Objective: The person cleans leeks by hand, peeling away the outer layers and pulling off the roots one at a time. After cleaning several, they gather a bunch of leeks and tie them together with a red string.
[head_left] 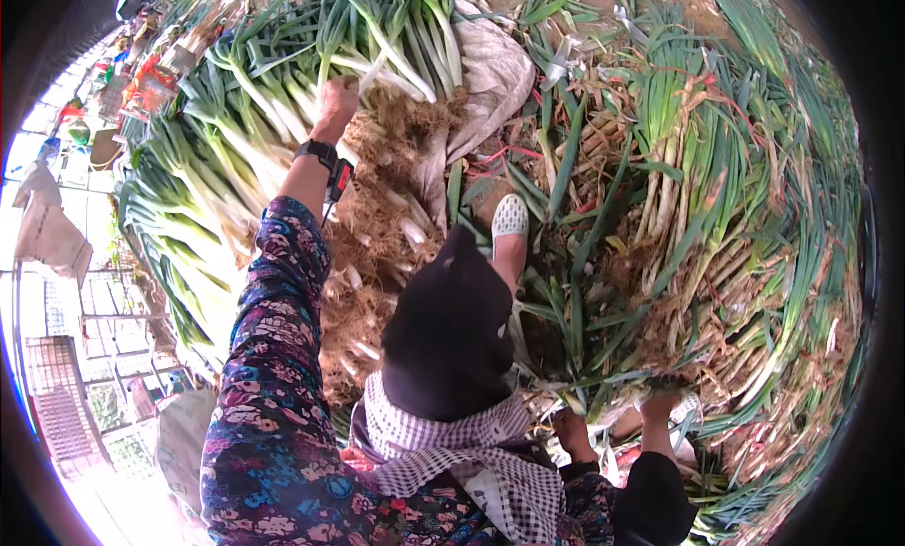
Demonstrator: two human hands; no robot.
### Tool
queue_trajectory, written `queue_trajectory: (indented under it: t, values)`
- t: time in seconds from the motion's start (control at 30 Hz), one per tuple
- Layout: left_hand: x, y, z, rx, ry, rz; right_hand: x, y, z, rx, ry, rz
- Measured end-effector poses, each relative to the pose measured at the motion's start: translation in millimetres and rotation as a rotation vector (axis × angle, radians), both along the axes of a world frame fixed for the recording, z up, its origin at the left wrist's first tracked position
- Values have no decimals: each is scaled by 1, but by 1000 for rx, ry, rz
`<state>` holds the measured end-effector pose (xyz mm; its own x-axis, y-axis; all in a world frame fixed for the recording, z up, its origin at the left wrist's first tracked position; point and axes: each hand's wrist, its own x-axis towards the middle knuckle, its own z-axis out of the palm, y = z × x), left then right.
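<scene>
My left arm, in a floral sleeve, stretches forward to a pile of green onions (269,98) with white stems and green tops. There my left hand (335,109) is closed around the stem of a green onion (324,67), its leaves pointing away from me. Brown root ends (377,183) lie just right of that wrist. Low in the view, close to my body, is my right hand (571,433), beside green onion stalks near my foot. Its fingers are too dim and small to read.
A large heap of untrimmed green onions (674,159), with dry leaves and red ties, fills the right side. A pale cloth sack (495,70) lies ahead. My light patterned shoe (510,216) stands between the piles. A metal mesh fence (71,395) is at the left.
</scene>
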<state>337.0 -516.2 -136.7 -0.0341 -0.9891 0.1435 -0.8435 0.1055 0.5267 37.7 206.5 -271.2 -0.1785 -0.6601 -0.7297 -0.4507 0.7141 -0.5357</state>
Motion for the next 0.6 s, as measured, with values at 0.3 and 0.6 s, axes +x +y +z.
queue_trajectory:
  t: [0.3,0.6]
  values:
    - [-26,-52,-78,50,-399,386,-206,20,-66,-413,-45,-813]
    - [-54,-32,-93,854,225,-51,-238,70,-71,-163,323,-343]
